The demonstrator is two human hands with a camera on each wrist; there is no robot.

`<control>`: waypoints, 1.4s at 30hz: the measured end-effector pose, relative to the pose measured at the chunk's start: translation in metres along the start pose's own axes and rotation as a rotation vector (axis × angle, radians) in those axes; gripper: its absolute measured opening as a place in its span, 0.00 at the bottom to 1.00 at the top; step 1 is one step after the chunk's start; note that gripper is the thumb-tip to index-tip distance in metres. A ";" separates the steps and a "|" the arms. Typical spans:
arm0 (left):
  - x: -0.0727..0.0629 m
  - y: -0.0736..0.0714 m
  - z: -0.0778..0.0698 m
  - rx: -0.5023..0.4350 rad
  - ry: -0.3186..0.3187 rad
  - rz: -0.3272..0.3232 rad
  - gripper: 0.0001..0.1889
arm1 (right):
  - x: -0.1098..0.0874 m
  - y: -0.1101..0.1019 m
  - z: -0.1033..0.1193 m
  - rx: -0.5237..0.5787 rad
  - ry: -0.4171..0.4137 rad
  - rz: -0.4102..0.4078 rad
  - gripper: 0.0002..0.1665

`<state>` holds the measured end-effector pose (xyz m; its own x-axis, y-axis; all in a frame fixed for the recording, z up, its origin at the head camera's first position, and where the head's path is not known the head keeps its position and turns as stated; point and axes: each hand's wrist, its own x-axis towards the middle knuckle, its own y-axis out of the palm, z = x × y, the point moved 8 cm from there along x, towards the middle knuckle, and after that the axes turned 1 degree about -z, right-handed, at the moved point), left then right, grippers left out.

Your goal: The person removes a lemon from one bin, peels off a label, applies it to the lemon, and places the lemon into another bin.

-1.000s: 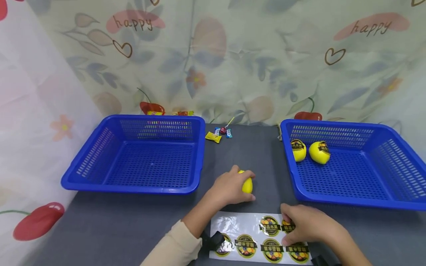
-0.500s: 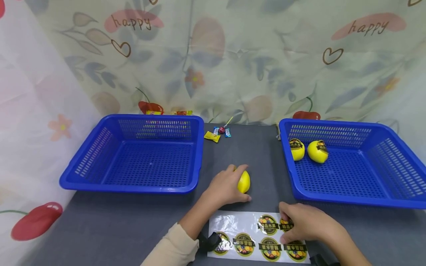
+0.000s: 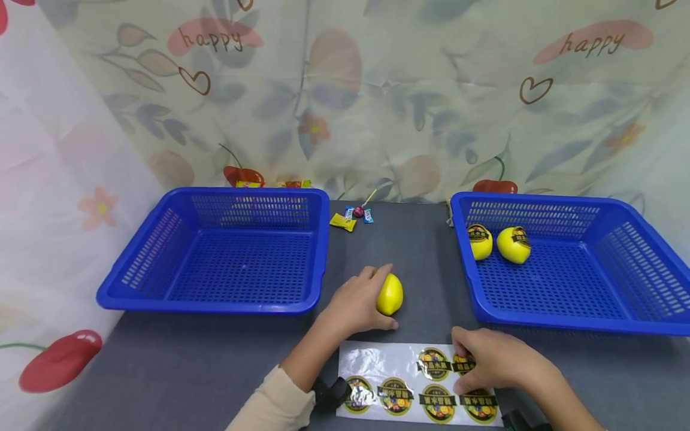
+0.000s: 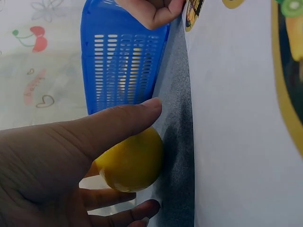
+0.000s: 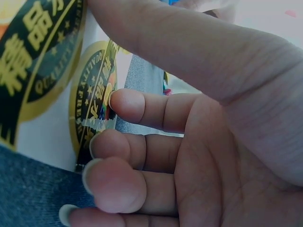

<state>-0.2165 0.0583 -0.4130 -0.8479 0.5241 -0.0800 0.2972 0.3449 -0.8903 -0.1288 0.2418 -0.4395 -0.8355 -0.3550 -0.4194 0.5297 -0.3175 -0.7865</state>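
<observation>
In the head view a yellow lemon [image 3: 390, 295] rests on the dark table between two baskets. My left hand [image 3: 353, 302] stands beside it, thumb and fingers spread around its left side. From the left wrist, the thumb [image 4: 128, 118] crosses in front of the lemon [image 4: 132, 163], with the other fingers loosely bent beneath it. A white sheet of round black-and-gold stickers [image 3: 399, 365] lies in front. My right hand [image 3: 498, 362] rests over its right end, covering part of the stickers. In the right wrist view its fingertips touch near a sticker [image 5: 97, 90], with nothing gripped.
A blue basket [image 3: 215, 309] stands at left. The blue basket [image 3: 582, 326] at right contains two lemons [image 3: 514, 245] bearing black labels. Small wrapped candies [image 3: 343, 222] and a lollipop [image 3: 359, 211] lie at the back, before a printed curtain [image 3: 388, 120].
My left hand has drawn back leftward from the lemon, its grasp loosening, so more of the fruit shows. The right hand has stayed on the sticker sheet.
</observation>
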 end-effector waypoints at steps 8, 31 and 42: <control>0.001 0.000 0.002 0.000 -0.008 -0.002 0.55 | 0.000 -0.001 0.000 0.001 -0.008 -0.001 0.31; -0.027 0.052 -0.081 0.167 0.162 0.008 0.28 | 0.003 0.000 -0.004 0.021 0.050 0.032 0.31; -0.027 0.056 -0.079 0.176 0.152 0.000 0.29 | 0.003 0.001 -0.002 0.028 0.049 0.030 0.30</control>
<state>-0.1425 0.1250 -0.4259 -0.7681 0.6399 -0.0237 0.2052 0.2109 -0.9557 -0.1308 0.2423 -0.4421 -0.8250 -0.3216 -0.4647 0.5578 -0.3321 -0.7606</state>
